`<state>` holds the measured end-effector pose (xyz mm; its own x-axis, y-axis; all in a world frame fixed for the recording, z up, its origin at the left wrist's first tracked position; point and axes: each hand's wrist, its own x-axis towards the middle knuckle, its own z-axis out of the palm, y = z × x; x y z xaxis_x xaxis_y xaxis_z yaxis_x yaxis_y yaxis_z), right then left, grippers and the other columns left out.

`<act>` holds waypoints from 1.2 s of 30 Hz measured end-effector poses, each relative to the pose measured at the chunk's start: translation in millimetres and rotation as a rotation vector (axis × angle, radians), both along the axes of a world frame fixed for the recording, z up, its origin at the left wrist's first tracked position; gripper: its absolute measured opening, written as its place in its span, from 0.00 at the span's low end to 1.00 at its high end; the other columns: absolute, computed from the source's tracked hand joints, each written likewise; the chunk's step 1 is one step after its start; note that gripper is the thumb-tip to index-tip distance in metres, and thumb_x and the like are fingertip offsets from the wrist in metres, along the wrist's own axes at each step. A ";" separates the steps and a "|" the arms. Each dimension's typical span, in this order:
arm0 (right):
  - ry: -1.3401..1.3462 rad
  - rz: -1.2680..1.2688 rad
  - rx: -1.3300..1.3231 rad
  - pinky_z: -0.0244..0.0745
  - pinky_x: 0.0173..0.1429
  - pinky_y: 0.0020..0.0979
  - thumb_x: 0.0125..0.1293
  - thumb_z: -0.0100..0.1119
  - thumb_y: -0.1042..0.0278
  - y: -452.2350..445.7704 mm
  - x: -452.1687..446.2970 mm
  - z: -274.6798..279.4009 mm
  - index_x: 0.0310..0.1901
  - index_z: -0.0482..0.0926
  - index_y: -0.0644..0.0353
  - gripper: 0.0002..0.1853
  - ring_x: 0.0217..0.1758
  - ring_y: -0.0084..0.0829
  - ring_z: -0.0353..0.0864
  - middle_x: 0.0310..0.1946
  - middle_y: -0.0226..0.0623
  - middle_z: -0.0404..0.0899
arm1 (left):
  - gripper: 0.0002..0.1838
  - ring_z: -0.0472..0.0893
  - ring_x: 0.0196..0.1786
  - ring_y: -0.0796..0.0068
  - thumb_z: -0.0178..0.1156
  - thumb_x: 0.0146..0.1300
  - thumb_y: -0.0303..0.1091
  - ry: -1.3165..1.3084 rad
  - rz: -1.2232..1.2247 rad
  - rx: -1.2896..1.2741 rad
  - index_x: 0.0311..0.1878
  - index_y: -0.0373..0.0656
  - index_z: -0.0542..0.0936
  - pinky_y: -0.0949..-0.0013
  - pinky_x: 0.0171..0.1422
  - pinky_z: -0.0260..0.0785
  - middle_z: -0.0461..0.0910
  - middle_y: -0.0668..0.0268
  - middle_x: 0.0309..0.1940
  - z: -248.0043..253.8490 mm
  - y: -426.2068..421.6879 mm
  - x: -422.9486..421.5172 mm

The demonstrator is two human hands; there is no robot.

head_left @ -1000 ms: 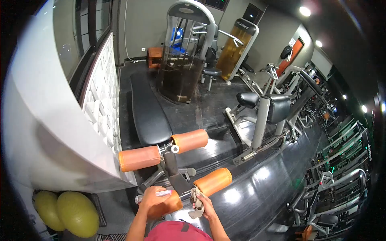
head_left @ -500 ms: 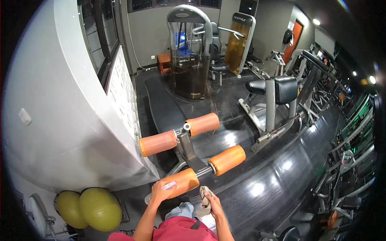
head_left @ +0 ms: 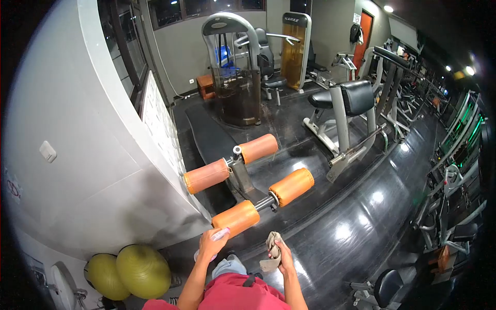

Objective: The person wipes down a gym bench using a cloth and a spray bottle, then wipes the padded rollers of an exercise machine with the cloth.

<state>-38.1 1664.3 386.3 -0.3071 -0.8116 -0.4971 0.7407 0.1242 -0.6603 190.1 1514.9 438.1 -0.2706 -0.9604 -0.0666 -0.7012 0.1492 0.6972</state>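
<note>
My left hand (head_left: 209, 245) is closed around a spray bottle (head_left: 221, 234) with a pale pinkish-white top; most of its body is hidden by my fingers. Just beyond it is the lower left orange foam roller (head_left: 236, 218) of a padded bench; whether they touch I cannot tell. In my right hand (head_left: 284, 254) is a crumpled beige cloth (head_left: 274, 247), its lower end hanging loose. That hand is held above the dark floor, below the lower right orange roller (head_left: 292, 186). Two faded upper rollers, left (head_left: 206, 176) and right (head_left: 259, 148), sit farther up the same frame.
The black bench pad (head_left: 211, 135) stretches away behind the rollers. A white wall (head_left: 103, 155) curves along the left, with two green exercise balls (head_left: 143, 271) at its foot. A black-padded machine (head_left: 356, 98) stands right of the bench, and more equipment lines the far right.
The view has shifted, and the bench appears higher. Both hands appear a little farther right, still holding the bottle and the cloth. My left hand now appears lower against the near roller.
</note>
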 end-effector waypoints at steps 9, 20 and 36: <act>0.004 0.093 0.010 0.77 0.32 0.27 0.73 0.58 0.61 -29.0 3.0 -9.9 0.63 0.75 0.58 0.21 0.36 0.27 0.83 0.46 0.37 0.84 | 0.21 0.87 0.39 0.50 0.69 0.59 0.52 0.129 0.080 -0.006 0.41 0.42 0.89 0.56 0.45 0.77 0.87 0.51 0.34 -12.7 -14.3 24.0; 0.094 0.097 0.110 0.78 0.30 0.28 0.73 0.58 0.60 -115.0 51.2 -29.2 0.60 0.76 0.54 0.17 0.36 0.25 0.82 0.39 0.31 0.82 | 0.18 0.85 0.36 0.46 0.65 0.61 0.52 0.095 -0.052 0.041 0.36 0.46 0.87 0.53 0.40 0.75 0.85 0.54 0.31 -11.0 -82.0 55.1; 0.140 -0.340 0.268 0.79 0.32 0.28 0.74 0.60 0.56 -137.4 93.0 -70.6 0.61 0.72 0.54 0.20 0.36 0.25 0.83 0.41 0.30 0.79 | 0.22 0.85 0.37 0.47 0.65 0.58 0.57 0.071 -0.481 0.233 0.32 0.46 0.87 0.51 0.40 0.77 0.85 0.54 0.29 -75.7 -152.5 12.4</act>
<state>54.9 1526.9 315.6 -0.6129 -0.5013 -0.6107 0.6748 0.0700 -0.7347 202.5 1362.5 362.4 -0.6878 -0.6890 -0.2285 -0.5419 0.2779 0.7932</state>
